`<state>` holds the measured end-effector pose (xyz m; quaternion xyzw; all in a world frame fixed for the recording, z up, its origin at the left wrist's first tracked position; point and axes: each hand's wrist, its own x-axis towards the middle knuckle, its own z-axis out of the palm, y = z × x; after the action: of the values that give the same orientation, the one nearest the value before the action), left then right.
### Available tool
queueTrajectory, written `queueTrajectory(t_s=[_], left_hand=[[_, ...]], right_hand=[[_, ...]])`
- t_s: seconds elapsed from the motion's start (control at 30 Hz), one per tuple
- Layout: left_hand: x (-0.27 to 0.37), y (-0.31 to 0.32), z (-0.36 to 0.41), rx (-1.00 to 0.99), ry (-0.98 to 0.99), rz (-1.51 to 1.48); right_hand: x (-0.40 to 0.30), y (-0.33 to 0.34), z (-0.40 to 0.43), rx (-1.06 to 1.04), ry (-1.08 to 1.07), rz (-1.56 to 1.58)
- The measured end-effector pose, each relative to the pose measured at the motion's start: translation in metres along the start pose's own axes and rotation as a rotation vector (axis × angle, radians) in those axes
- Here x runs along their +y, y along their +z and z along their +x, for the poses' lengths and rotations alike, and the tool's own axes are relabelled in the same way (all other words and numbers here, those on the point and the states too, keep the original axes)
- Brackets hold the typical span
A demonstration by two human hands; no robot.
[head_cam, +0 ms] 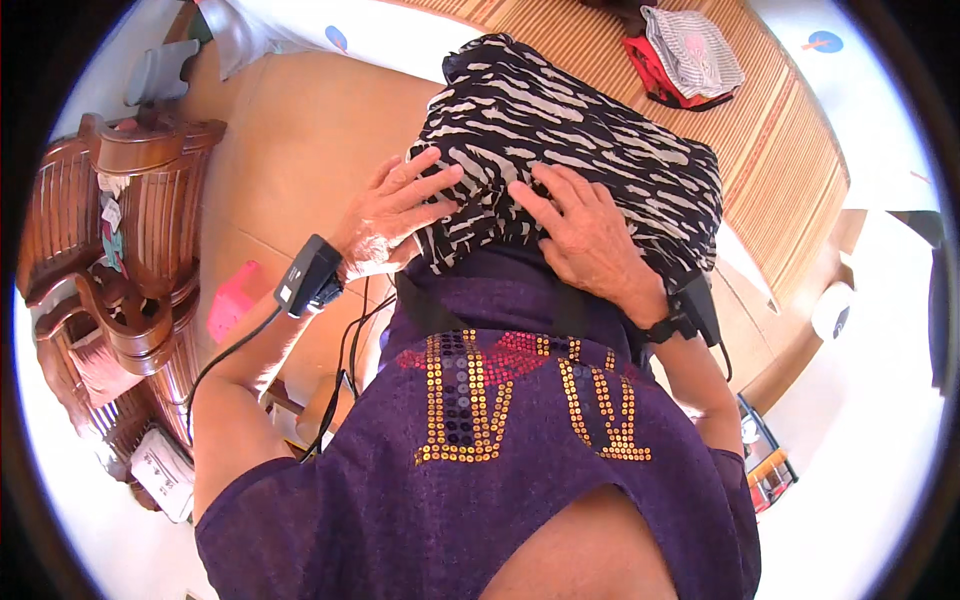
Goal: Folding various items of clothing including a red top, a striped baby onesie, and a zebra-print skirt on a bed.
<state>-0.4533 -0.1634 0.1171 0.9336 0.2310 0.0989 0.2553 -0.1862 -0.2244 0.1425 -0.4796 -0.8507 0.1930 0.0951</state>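
Observation:
A black and white patterned cloth lies bunched and partly folded in front of my body, near the edge of a woven mat. On its left side, my left hand rests with the fingers spread, the fingertips touching the fabric. My right hand lies on the near middle of the cloth, palm down, its fingers slightly bent and apart. Neither hand visibly grips the fabric. Both wrists wear a black device on a strap with a cable. What lies beneath the cloth is hidden.
On the woven mat at the upper right lies a small pile with a grey striped garment over a red one. Carved wooden chairs stand at the left, near a pink plastic item on the tiled floor. Black cables hang beside my left arm.

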Motion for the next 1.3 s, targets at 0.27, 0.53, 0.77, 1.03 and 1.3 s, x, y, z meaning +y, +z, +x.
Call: queueTrajectory(t_s=[0.27,0.53,0.77,1.03,1.3], left_hand=[[-0.052,0.011,0.032,-0.013,-0.556,-1.035],[-0.126,0.037,0.074,-0.031,-0.726,-1.406],[-0.100,0.041,0.063,0.188,-0.787,-1.058],[-0.067,0.029,0.049,-0.100,-1.431,-1.684],[-0.082,0.034,0.067,0.449,-1.121,-1.414]], right_hand=[[0.018,0.017,0.012,0.149,0.164,0.379],[0.056,0.005,0.026,0.483,0.500,0.420],[-0.010,0.005,0.046,0.302,0.010,0.100],[0.004,0.022,0.042,0.202,0.154,0.104],[0.001,0.023,0.044,0.238,0.199,0.143]])
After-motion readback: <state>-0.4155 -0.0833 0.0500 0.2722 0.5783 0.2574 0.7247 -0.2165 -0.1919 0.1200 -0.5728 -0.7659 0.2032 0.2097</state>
